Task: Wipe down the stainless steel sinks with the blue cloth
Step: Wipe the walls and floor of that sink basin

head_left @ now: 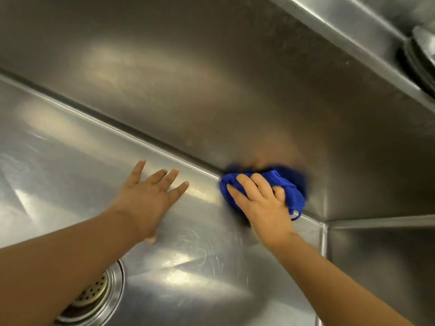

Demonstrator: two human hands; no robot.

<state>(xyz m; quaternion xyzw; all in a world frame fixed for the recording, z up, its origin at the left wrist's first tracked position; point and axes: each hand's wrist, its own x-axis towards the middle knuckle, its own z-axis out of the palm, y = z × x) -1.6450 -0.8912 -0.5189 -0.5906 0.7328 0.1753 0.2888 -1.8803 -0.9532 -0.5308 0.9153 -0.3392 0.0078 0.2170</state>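
The right hand point(261, 203) grips the blue cloth point(288, 185) so bunched it could skip the far seam of the sink point(70, 149), while the left hand point(148, 198) rests flat, empty.

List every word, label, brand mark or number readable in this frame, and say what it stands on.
None: no text can be read in this frame. The sink wall, the blue cloth held by the right hand, the drain strainer and the round fitting at top right show no lettering, stamp or number.
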